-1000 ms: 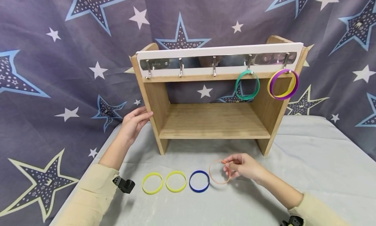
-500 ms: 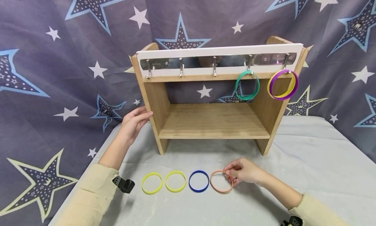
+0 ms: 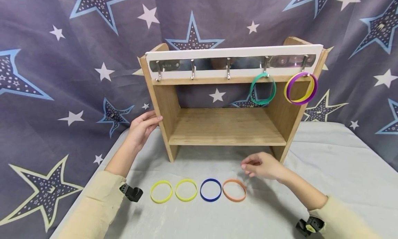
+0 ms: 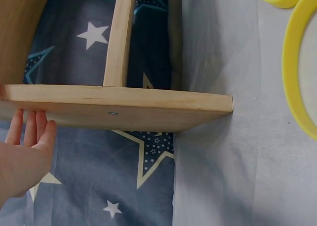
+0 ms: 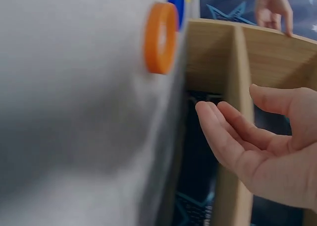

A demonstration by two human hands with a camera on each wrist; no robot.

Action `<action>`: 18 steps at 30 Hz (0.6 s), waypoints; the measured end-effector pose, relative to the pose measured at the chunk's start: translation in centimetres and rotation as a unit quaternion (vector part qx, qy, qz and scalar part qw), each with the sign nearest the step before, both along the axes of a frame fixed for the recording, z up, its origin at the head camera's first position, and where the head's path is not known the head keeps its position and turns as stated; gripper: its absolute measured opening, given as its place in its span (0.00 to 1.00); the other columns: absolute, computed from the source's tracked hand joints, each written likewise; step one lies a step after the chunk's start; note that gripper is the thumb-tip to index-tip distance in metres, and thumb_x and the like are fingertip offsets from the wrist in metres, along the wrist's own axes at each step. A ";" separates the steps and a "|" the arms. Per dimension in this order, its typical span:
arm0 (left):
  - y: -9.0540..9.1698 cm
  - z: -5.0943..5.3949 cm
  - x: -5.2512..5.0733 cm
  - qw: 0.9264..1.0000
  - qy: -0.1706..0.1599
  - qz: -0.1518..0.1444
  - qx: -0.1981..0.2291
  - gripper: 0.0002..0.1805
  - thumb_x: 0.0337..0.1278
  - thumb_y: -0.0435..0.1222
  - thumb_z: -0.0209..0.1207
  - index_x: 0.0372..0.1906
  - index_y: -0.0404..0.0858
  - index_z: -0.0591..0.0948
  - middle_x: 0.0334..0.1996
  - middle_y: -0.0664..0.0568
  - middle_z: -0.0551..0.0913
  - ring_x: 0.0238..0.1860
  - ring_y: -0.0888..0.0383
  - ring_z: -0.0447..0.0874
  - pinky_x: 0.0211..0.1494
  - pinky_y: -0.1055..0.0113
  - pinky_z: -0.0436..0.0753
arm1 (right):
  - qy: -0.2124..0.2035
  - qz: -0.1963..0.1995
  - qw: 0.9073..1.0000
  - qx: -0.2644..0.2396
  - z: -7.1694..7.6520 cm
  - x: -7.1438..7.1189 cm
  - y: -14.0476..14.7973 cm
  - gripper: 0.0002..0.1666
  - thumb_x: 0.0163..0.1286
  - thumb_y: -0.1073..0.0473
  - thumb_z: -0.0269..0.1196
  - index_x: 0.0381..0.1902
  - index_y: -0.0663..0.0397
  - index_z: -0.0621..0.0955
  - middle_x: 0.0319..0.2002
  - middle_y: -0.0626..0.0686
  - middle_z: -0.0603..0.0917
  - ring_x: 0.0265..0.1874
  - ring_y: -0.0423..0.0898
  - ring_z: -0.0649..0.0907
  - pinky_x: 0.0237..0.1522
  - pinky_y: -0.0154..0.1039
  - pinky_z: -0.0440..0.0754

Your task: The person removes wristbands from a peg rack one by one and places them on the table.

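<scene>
My left hand (image 3: 140, 131) touches the outer left side of a wooden shelf (image 3: 227, 126); in the left wrist view its straight fingers (image 4: 30, 129) press against the side board. Above the grey cloth, my right hand (image 3: 262, 165) hovers with nothing in it, its thumb and fingers apart in the right wrist view. Just left of and below it lies an orange wristband (image 3: 234, 199), flat on the cloth. A dark blue wristband (image 3: 210, 199) and two yellow ones continue the row leftward, the nearer yellow wristband (image 3: 186, 199) beside the blue.
A white rail (image 3: 234, 52) with several metal hooks spans the shelf's top. A green wristband (image 3: 263, 102) hangs on one hook; a purple wristband (image 3: 315, 90) and a yellow wristband (image 3: 287, 94) share the rightmost hook. A star-patterned curtain (image 3: 124, 76) stands behind.
My right hand has laid the orange wristband down beside the blue one, let go, and risen away from it. The left hand has kept its place on the shelf.
</scene>
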State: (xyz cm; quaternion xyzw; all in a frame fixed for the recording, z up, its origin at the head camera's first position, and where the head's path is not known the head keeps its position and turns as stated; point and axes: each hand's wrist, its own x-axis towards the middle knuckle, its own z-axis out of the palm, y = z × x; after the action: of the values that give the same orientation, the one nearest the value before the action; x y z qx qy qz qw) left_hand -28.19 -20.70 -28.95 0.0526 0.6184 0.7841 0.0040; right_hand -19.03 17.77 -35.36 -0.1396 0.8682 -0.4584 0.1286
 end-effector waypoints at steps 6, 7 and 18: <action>0.1 0.2 0.0 1.000 -0.004 0.004 -0.006 0.19 0.59 0.28 0.59 0.55 0.35 0.73 0.39 0.59 0.83 0.43 0.69 0.83 0.54 0.81 0.82 | 0.058 0.002 0.998 0.010 3.0 -0.6 0.5 0.18 0.69 0.59 0.60 0.49 0.68 0.81 0.40 0.62 0.87 0.34 0.40 0.86 0.40 0.37 0.89; 0.0 0.2 0.0 1.000 -0.003 0.004 -0.008 0.19 0.59 0.28 0.59 0.56 0.34 0.73 0.39 0.60 0.83 0.43 0.69 0.83 0.54 0.81 0.82 | 0.061 0.002 0.998 0.004 3.5 -0.7 0.5 0.18 0.69 0.59 0.60 0.50 0.69 0.80 0.41 0.63 0.87 0.34 0.39 0.86 0.40 0.35 0.89; 0.0 0.1 0.1 1.000 0.003 0.003 -0.005 0.12 0.59 0.27 0.59 0.46 0.41 0.78 0.37 0.59 0.84 0.42 0.69 0.83 0.54 0.80 0.82 | 0.120 -0.057 0.991 0.003 8.2 -0.5 1.4 0.23 0.71 0.52 0.59 0.56 0.65 0.78 0.49 0.65 0.84 0.36 0.33 0.85 0.41 0.29 0.86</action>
State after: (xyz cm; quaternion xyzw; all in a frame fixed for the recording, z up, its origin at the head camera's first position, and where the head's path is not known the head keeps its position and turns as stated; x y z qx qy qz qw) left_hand -28.12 -20.69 -28.87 0.0532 0.6225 0.7808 0.0004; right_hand -19.52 19.22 -27.18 -0.1433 0.8854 -0.4422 -0.0027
